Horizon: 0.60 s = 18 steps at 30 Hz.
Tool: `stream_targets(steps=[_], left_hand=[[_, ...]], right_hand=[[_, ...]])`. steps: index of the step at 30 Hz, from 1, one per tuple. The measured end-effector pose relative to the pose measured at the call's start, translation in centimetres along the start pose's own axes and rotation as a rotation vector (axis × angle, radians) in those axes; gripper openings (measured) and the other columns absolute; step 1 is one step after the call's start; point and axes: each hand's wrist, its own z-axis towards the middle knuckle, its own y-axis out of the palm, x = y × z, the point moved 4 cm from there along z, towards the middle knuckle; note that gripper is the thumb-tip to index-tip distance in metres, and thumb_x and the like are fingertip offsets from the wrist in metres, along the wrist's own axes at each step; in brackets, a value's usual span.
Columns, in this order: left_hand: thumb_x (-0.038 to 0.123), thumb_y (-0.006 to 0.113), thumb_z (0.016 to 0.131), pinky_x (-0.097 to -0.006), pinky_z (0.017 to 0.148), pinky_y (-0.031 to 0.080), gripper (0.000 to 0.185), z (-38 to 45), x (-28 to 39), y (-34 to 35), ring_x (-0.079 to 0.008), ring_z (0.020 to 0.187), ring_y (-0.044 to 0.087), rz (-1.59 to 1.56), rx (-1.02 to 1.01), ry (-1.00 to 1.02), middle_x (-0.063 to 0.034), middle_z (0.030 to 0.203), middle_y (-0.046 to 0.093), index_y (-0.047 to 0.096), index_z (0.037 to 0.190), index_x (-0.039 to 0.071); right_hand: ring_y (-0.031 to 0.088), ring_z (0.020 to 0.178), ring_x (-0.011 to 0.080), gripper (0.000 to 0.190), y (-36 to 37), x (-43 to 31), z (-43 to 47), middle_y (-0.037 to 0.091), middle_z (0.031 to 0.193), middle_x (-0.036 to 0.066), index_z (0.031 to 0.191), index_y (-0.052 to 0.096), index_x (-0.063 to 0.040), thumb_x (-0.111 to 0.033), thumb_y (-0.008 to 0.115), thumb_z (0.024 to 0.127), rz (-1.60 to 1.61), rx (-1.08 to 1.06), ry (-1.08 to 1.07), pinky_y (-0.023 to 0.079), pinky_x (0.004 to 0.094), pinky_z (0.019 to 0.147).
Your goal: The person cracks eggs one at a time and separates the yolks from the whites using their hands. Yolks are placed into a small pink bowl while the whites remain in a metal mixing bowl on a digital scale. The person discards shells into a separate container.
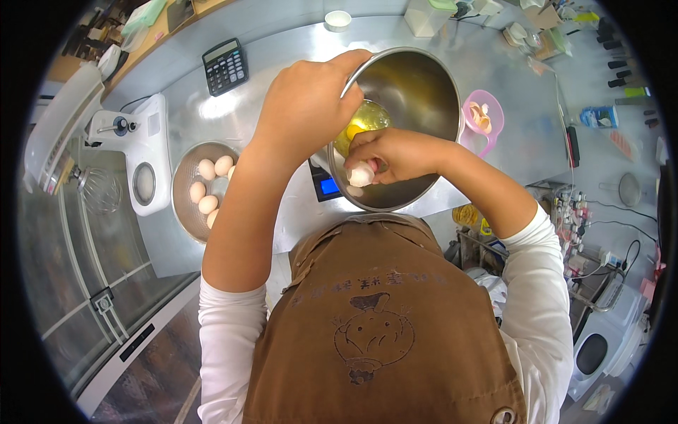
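A large stainless steel mixing bowl is tilted over a kitchen scale with a lit blue display. My left hand grips the bowl's rim at its upper left. Cracked egg, clear white with a yellow yolk, has pooled inside the bowl on that side. Over the bowl's opening, my right hand holds a broken eggshell, its hollow partly hidden by my fingers. On the right stands a pink plastic cup with eggshell pieces in it.
Left of my left forearm, a metal bowl holds several whole eggs. A white stand mixer with its head raised stands beyond it. A calculator, a small white cup and a lidded plastic container sit along the steel table's back.
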Motion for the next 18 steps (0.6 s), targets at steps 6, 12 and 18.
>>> stream_targets(steps=[6,12,18], left_hand=[[0.014,0.064,0.085,-0.0368,0.051,0.040,0.039,-0.3,-0.3,0.1,-0.0250,0.048,0.049,-0.017,0.028,0.031,-0.0106,0.056,0.050,0.070,0.123,0.012],[0.014,0.065,0.085,-0.0348,0.051,0.040,0.040,-0.3,-0.4,-0.2,-0.0219,0.047,0.047,-0.022,0.017,0.004,-0.0098,0.055,0.048,0.070,0.124,0.012],[0.014,0.065,0.085,-0.0339,0.051,0.039,0.040,-0.3,-0.3,-0.3,-0.0202,0.047,0.045,-0.042,0.003,-0.023,-0.0091,0.055,0.047,0.070,0.125,0.012]], right_hand=[[0.065,0.095,0.0264,0.046,-0.9,-1.4,-1.2,0.064,0.110,0.008,0.119,0.069,-0.008,0.001,0.075,0.074,0.017,-0.098,-0.007,0.053,0.0363,0.080],[0.066,0.096,0.0300,0.058,-2.7,-1.6,-4.4,0.060,0.119,0.010,0.123,0.064,-0.011,-0.003,0.078,0.068,-0.394,0.030,0.253,0.054,0.0402,0.083],[0.063,0.098,0.0299,0.068,-0.3,-0.8,-3.9,0.056,0.105,0.013,0.126,0.065,-0.018,-0.002,0.079,0.061,-0.949,0.212,0.234,0.052,0.0389,0.085]])
